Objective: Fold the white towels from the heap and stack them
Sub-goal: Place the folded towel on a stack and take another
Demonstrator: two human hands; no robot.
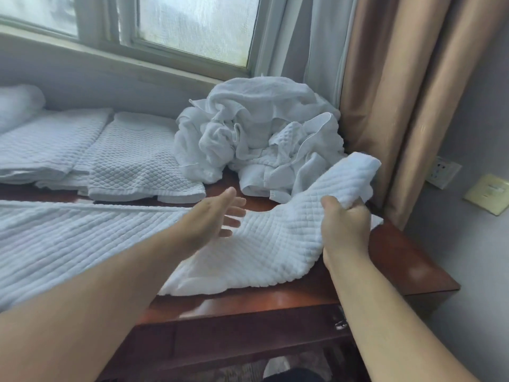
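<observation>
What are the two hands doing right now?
Left hand: open, fingers straight, over the spread towel.
Right hand: gripping that towel's raised end.

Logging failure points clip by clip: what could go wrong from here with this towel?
1. The right hand grips one bunched end of the towel, while the left hand is open and seems not to pin it; the fold may land skewed.
2. The raised end is close to the heap and could drag loose towels along.
3. The towel's near edge lies by the table's front edge and might slip off.
</observation>
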